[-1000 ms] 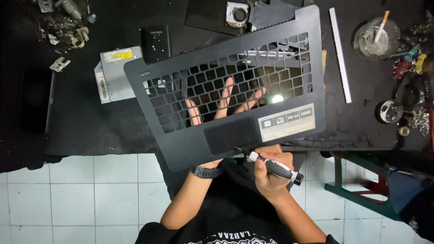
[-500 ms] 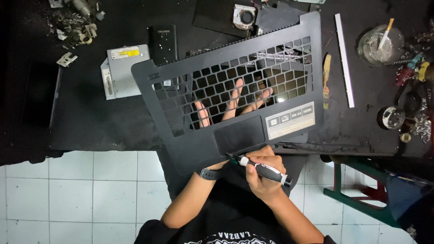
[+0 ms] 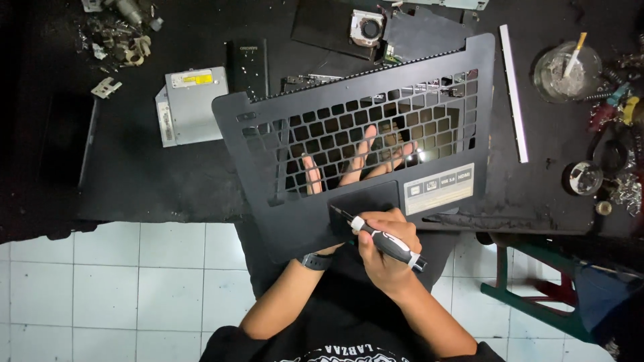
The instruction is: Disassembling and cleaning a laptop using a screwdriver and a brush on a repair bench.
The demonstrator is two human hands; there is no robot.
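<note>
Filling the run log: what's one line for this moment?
left hand: under palmrest, fingers through key holes | right hand: gripping screwdriver | tip: at touchpad

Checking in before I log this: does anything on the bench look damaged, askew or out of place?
The laptop palmrest cover has no keys; the left hand shows through its empty key openings. It sits tilted, overhanging the table edge. Loose metal scraps litter the far left corner. The right hand holds a screwdriver.

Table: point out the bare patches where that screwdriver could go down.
Bare table lies below the silver drive, left of the laptop cover, and between the white strip and the glass jar. The right edge and top-left corner are crowded with small parts.
</note>
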